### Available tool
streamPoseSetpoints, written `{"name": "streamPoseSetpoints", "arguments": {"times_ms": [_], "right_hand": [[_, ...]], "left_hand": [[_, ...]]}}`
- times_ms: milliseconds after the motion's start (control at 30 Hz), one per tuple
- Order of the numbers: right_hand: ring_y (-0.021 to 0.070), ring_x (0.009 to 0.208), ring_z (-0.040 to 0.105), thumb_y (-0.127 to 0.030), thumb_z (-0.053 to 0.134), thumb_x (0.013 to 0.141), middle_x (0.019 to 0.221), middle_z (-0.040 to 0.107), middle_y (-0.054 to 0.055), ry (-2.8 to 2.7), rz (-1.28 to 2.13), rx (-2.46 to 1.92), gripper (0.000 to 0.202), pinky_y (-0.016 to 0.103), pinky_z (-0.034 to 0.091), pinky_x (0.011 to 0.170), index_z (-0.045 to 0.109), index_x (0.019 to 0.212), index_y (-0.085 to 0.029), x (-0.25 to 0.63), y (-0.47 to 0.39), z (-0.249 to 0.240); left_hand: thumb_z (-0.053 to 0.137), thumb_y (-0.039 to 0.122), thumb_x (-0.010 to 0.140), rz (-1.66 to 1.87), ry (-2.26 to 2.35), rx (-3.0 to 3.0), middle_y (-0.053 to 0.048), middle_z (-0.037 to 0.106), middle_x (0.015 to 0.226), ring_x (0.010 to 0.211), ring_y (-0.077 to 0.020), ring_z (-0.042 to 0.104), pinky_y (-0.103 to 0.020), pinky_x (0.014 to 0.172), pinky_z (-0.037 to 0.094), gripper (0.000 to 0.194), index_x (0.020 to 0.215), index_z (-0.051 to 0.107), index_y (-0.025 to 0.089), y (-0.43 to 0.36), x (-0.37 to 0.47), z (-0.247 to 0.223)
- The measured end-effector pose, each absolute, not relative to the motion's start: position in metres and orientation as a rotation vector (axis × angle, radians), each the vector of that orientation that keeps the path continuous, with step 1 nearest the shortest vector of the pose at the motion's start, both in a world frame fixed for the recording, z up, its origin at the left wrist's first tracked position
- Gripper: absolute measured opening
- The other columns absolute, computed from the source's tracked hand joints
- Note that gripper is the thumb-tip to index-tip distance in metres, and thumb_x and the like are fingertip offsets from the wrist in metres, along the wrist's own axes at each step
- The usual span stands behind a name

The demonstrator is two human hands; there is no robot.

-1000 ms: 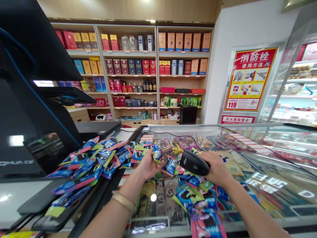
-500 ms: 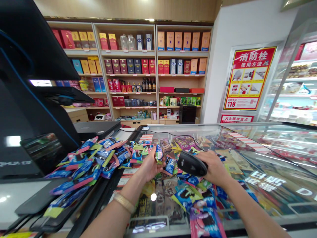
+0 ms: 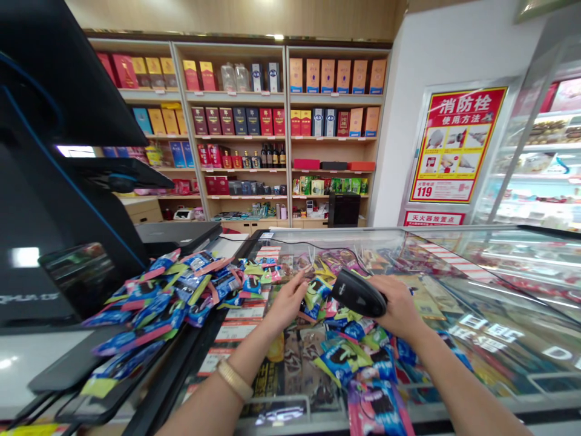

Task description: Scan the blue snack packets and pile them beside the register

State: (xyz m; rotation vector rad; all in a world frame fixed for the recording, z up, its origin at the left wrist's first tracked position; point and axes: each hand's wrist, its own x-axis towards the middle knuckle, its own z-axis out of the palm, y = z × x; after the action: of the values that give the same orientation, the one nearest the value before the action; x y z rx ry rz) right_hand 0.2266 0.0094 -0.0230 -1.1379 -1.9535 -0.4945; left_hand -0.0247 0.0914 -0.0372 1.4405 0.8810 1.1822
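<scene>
Head view: left hand (image 3: 285, 301), loosely spread, packet (image 3: 316, 292) just beside at 3 o'clock. Right hand (image 3: 398, 304) grips scanner (image 3: 358, 293). Packet heap (image 3: 170, 290) at left hand's 9 o'clock.

From left hand (image 3: 287, 301): 6 o'clock, passage over bare glass top (image 3: 295, 375) | 3 o'clock, scanner (image 3: 356, 293) in right hand (image 3: 397, 306) blocks | 4 o'clock, loose packets (image 3: 347, 357) obstruct | 9 o'clock, packet heap (image 3: 175, 293) bars | 1 o'clock, cable (image 3: 338, 249) crosses

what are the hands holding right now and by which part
The right hand holds the black scanner by its handle end. Whether the left hand grips a packet cannot be told.
</scene>
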Motion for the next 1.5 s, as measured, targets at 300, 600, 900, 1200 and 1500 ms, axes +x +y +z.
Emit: {"name": "streamPoseSetpoints", "arguments": {"times_ms": [300,600,900,1200,1500], "right_hand": [[0.0186,0.068,0.056,-0.037,0.056,0.081,0.074,0.064,0.005,-1.947,-0.536,-1.151,0.022,0.031,0.036,0.064,0.063,0.091,-0.019,0.229,0.011,-0.023],[0.0198,0.071,0.058,-0.037,0.057,0.079,0.077,0.065,0.005,-1.948,-0.513,-1.197,0.023,0.031,0.036,0.066,0.064,0.093,-0.020,0.230,0.012,-0.026],[0.0198,0.072,0.058,-0.041,0.059,0.079,0.079,0.066,0.006,-1.946,-0.519,-1.200,0.027,0.031,0.036,0.066,0.064,0.094,-0.019,0.230,0.013,-0.027],[0.0208,0.074,0.060,-0.036,0.058,0.078,0.081,0.068,0.007,-1.954,-0.512,-1.192,0.024,0.031,0.037,0.066,0.064,0.094,-0.020,0.229,0.011,-0.024],[0.0206,0.075,0.061,-0.025,0.057,0.075,0.084,0.069,0.006,-1.961,-0.457,-1.190,0.022,0.032,0.038,0.067,0.065,0.095,-0.021,0.226,0.009,-0.023]], "left_hand": [[0.057,0.027,0.080,1.152,1.179,2.051,-0.010,0.062,0.130,0.121,-0.0294,0.054,-0.052,0.105,0.042,0.044,0.124,0.063,0.024,0.097,-0.037,-0.030],[0.048,0.018,0.082,0.586,1.866,2.631,-0.011,0.047,0.146,0.141,-0.0352,0.031,-0.060,0.112,0.018,0.037,0.113,0.068,0.023,0.108,-0.068,-0.037],[0.053,0.014,0.078,1.116,1.581,2.386,-0.016,0.054,0.138,0.129,-0.0276,0.048,-0.047,0.112,0.031,0.051,0.129,0.055,0.015,0.117,-0.064,-0.027],[0.074,0.028,0.067,1.586,1.179,1.798,-0.008,0.064,0.115,0.114,-0.0263,0.057,-0.038,0.097,0.047,0.037,0.102,0.064,0.022,0.109,-0.055,-0.017],[0.070,0.018,0.060,1.704,1.190,1.765,0.002,0.054,0.080,0.079,-0.0163,0.055,-0.027,0.077,0.044,0.036,0.092,0.055,0.021,0.104,-0.048,-0.013]]}}
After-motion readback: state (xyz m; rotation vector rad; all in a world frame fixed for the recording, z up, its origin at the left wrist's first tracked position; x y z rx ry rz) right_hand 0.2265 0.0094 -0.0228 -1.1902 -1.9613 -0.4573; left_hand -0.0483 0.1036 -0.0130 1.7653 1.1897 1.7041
